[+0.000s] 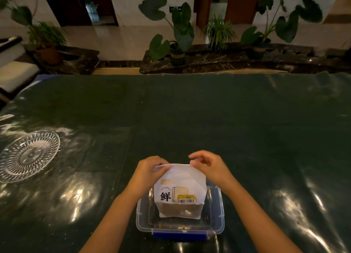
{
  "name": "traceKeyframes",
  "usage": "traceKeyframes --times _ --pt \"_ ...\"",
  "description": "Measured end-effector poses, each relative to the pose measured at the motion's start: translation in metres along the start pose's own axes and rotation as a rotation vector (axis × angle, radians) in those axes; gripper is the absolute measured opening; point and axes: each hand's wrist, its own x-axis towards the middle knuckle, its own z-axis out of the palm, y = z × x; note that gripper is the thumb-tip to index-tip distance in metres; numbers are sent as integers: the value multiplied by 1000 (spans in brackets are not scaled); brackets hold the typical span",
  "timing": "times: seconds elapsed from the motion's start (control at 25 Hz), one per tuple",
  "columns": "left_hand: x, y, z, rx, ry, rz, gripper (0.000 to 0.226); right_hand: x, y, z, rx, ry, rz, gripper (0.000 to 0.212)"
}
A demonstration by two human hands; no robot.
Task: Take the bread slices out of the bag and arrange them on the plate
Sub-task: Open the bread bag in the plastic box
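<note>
A white bread bag (180,192) with a black character and a yellow barcode sticker stands upright inside a clear plastic box (218,214) near the table's front edge. My left hand (150,170) pinches the left end of the bag's top edge. At the right end of that edge my right hand (207,164) grips it with thumb and fingers. The bread inside shows only dimly through the bag's lower part. A clear cut-glass plate (28,155) lies far to the left with nothing on it.
The table (209,119) wears a dark green glossy cover. The box has a blue latch (179,236) at its front. Potted plants (178,43) line a stone ledge beyond the table's far edge.
</note>
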Motion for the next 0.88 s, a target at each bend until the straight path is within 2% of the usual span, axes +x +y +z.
traceKeyframes --times 0.16,0.28,0.36,0.4,0.44,0.48,0.56,0.6,0.72,0.8,0.84,0.88 --pt "7 3 0 -139 -94 -169 16 1 -8 -2 -164 -69 -56 17" --pt "2 3 0 -188 -38 -182 7 9 -13 -1 -175 -27 -38 17" --pt "-3 -1 -2 -46 6 -48 45 14 -13 -1 -98 8 32 19" --pt "-4 -1 -3 58 11 33 56 15 -13 0 -46 20 89 19" --pt "-4 1 -5 132 13 110 54 16 -13 1 -1 22 150 18" --pt "-3 3 -6 154 23 174 42 16 -13 3 25 17 195 16" --pt "-1 7 -7 106 61 228 16 14 -14 6 29 11 200 12" --pt "2 8 -9 37 70 205 9 11 -15 6 23 13 166 10" --pt "10 11 -12 -195 37 15 17 7 -23 -1 -69 8 33 5" --pt "9 14 -8 -251 62 -63 14 10 -27 -5 -186 5 15 9" --pt "5 17 -5 -204 123 -60 29 11 -29 -6 -228 6 25 11" --pt "0 17 -2 -85 236 25 47 13 -30 -6 -247 6 36 12"
